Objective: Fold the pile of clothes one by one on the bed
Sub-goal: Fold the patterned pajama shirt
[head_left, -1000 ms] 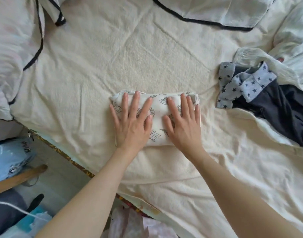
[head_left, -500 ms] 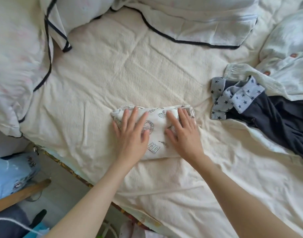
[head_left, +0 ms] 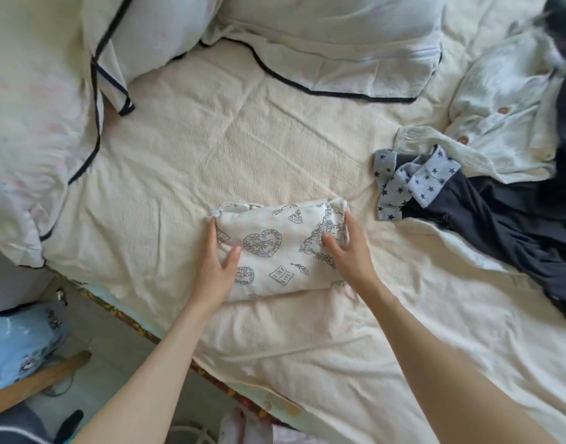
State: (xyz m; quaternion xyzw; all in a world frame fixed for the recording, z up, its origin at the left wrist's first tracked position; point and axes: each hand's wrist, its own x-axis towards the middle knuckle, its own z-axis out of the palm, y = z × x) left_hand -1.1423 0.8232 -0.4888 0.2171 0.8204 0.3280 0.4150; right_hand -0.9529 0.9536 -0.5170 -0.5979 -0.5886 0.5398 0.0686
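Observation:
A folded white garment (head_left: 275, 248) printed with hearts and books lies in the middle of the cream bed (head_left: 243, 139). My left hand (head_left: 216, 261) grips its left end, thumb on top and fingers tucked under the edge. My right hand (head_left: 347, 248) grips its right end the same way. At the right lies the unfolded pile: a dark navy garment (head_left: 499, 225) with grey star-print cuffs and a pale buttoned shirt (head_left: 499, 116).
Pillows with dark piping (head_left: 44, 107) line the left side and the top (head_left: 323, 43) of the bed. The bed's edge runs diagonally at lower left, with a blue bag (head_left: 15, 344) and a wooden stick (head_left: 34, 386) on the floor below.
Both hands were pressing flat on top of the folded garment; they have slid apart to its two ends and now grip it. The view has tilted up the bed.

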